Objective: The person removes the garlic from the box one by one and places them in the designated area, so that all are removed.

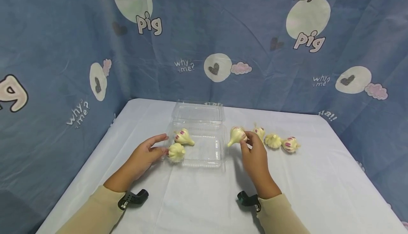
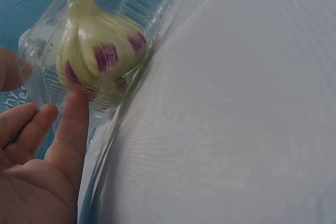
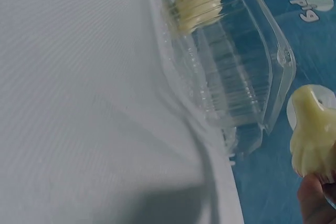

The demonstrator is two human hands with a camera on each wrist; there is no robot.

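In the head view a clear plastic clamshell box (image 1: 204,163) lies with its lid (image 1: 198,112) folded back. Two garlic bulbs sit in its left part: a purple-marked bulb (image 1: 183,136) and a plain pale bulb (image 1: 176,152) nearer the front. My left hand (image 1: 145,156) is at the box's left side, fingers extended; the left wrist view has the thumb (image 2: 71,129) against the clear wall beside a purple-marked bulb (image 2: 102,51). Just right of the box, my right hand (image 1: 255,154) pinches another garlic bulb (image 1: 236,135) by its rounded end, stem pointing left.
Three more bulbs rest to the right of my right hand: a purple-marked bulb (image 1: 259,132) partly behind the fingers, a plain bulb (image 1: 273,140) and another marked bulb (image 1: 290,144). A white cloth (image 1: 197,205) covers the table. Blue printed curtain (image 1: 255,95) hangs behind it.
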